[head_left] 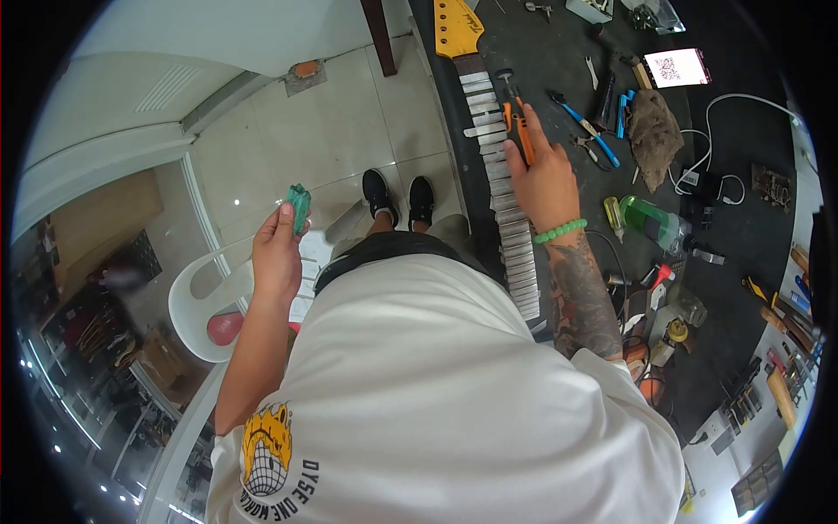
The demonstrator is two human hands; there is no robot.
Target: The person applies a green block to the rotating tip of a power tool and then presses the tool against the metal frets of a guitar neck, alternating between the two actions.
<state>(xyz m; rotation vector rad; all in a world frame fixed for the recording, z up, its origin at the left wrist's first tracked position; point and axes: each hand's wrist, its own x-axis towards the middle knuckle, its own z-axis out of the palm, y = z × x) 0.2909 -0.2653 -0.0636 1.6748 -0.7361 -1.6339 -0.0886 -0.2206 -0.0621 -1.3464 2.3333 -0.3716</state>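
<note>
My left hand (278,240) is closed with a pinch on a small, rough-edged green block (298,208), held up over the floor, away from the bench. In my right hand (546,179) is an orange-and-black rotary tool (518,131), with a small round disc at its tip. My fingers wrap round its body, just above the guitar neck. That guitar neck (511,231) lies along the bench edge, its fretboard covered in silvery strips between the frets. Its yellow headstock (458,28) points away from me. A pale strip sticks out sideways from the neck's edge near the tool.
On the dark bench (559,70) lie a blue-handled tool (587,129), a brown cloth (655,135), a lit phone (678,68) and a green bottle (655,223). White cables (709,131) run at the right. A white chair (196,297) stands at my left.
</note>
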